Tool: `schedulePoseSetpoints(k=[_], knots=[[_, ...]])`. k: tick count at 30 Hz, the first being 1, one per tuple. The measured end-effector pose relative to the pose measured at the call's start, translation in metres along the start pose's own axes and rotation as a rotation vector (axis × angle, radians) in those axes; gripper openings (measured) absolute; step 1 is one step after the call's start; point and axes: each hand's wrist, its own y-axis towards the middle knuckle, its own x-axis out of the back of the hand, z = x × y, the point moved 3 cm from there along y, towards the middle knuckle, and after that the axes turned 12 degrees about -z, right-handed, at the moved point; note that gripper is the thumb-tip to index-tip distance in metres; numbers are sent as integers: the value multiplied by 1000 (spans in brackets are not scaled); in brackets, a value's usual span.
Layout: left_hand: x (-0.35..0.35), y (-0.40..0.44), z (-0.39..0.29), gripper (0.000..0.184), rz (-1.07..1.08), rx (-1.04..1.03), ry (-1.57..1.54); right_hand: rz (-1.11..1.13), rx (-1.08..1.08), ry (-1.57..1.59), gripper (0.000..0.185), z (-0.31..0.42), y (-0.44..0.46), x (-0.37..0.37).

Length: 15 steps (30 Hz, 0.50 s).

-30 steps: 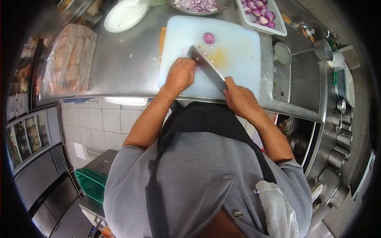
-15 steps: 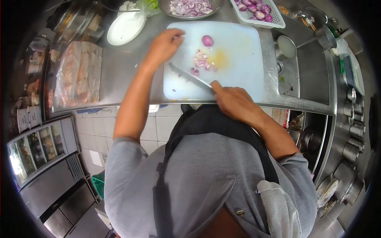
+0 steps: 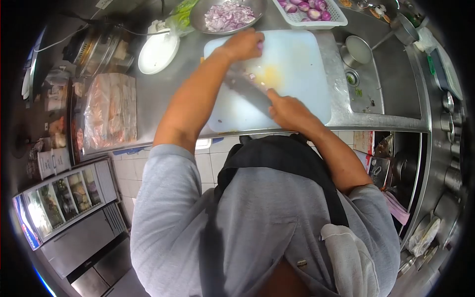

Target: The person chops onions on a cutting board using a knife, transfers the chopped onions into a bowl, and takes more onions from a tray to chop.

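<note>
A grey shirt (image 3: 262,213) with short sleeves (image 3: 168,173) and a small button (image 3: 302,263) is being worn. Its front is being partly covered by a black apron (image 3: 277,153) with dark straps (image 3: 212,247). At right, a pale, textured cloth (image 3: 349,257) is being carried.

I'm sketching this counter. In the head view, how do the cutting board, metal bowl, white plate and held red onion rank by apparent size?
Largest to smallest:
1. Cutting board
2. Metal bowl, cut off by the top edge
3. White plate
4. Red onion, partly hidden by the left hand
</note>
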Motion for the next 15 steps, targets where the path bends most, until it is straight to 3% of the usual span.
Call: schedulePoseSetpoints(k=[2, 3, 6, 9, 12, 13, 15], knots=[[42, -7, -8, 36, -285, 39, -192, -120, 6, 78, 41, -37, -2, -2], [46, -17, -11, 36, -281, 139, -356, -187, 1, 113, 43, -49, -3, -2], [36, -58, -25, 35, -251, 415, -787, -43, -288, 273, 40, -31, -16, 38], [-7, -93, -24, 37, -244, 602, -1053, -41, -331, 512, 39, -26, -27, 57], [-20, -111, -12, 38, -372, 724, -1178, -183, -310, 457, 36, -36, -37, 65], [-11, -120, -7, 38, -410, 733, -1170, -246, -331, 297, 33, -27, -42, 72], [16, -140, 3, 37, -488, 741, -1102, -235, -177, 143, 31, -26, -50, 72]])
